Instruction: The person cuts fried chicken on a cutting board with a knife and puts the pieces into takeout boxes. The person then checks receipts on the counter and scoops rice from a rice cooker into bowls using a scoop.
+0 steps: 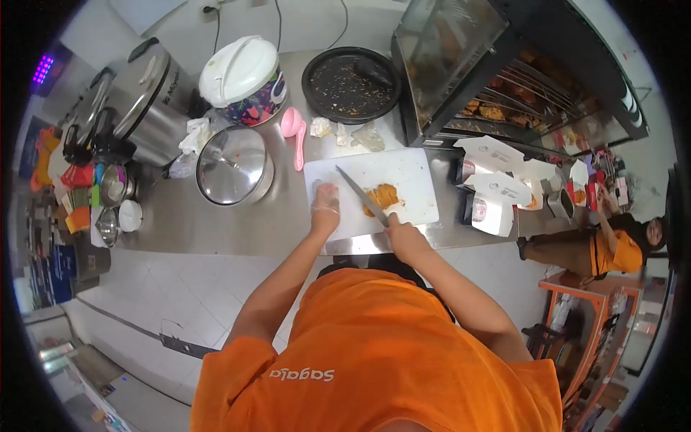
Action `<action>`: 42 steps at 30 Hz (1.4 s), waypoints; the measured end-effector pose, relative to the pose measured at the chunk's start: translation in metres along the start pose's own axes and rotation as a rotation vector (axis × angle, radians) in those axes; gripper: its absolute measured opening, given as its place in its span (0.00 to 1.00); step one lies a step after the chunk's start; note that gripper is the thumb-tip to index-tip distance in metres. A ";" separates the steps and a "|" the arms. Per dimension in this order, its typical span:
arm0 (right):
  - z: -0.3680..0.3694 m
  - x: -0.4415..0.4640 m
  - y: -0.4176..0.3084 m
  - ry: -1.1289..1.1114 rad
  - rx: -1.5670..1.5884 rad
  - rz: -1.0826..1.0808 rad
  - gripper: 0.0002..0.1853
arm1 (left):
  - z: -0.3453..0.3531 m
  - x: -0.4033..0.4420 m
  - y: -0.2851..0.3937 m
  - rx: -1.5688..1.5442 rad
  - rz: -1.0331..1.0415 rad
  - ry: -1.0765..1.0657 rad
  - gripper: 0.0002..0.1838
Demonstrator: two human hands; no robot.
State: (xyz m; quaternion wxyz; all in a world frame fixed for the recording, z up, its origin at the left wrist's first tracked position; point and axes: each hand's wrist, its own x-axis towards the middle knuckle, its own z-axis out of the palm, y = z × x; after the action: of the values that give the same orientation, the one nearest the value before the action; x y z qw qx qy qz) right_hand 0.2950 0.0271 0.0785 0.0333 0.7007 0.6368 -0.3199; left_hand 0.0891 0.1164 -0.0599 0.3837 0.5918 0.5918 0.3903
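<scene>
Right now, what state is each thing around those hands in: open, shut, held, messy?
Knife, held in the right hand
Left hand, gloved, at the cutting board
Cutting board, specked with crumbs
Breaded food, on the board; whether cut through, unclear
White bucket, lid on
Steel pot, seemingly lidded
Black tray, scattered with crumbs
White boxes, open

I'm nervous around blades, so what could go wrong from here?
The knife has its tip near the left hand, so a slip might nick it. The right hand, gripping the handle, looks ungloved and is close to the food; it might touch it.
</scene>
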 end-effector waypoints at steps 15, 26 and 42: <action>0.038 0.031 0.042 0.112 0.168 -0.038 0.13 | -0.057 0.017 0.051 0.574 0.567 -0.565 0.50; 0.015 0.012 0.111 0.650 0.080 0.219 0.27 | 0.071 0.089 0.059 0.824 1.391 -1.121 0.40; 0.134 -0.217 0.329 0.831 0.782 0.690 0.21 | 0.068 0.029 -0.009 0.544 0.662 -0.544 0.14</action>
State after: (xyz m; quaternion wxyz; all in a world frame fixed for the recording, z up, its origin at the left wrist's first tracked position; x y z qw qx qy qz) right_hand 0.5448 -0.2844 -0.0399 -0.3709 0.8898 0.1731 -0.2019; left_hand 0.1475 0.1455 -0.0955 0.2116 0.9063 0.3315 0.1545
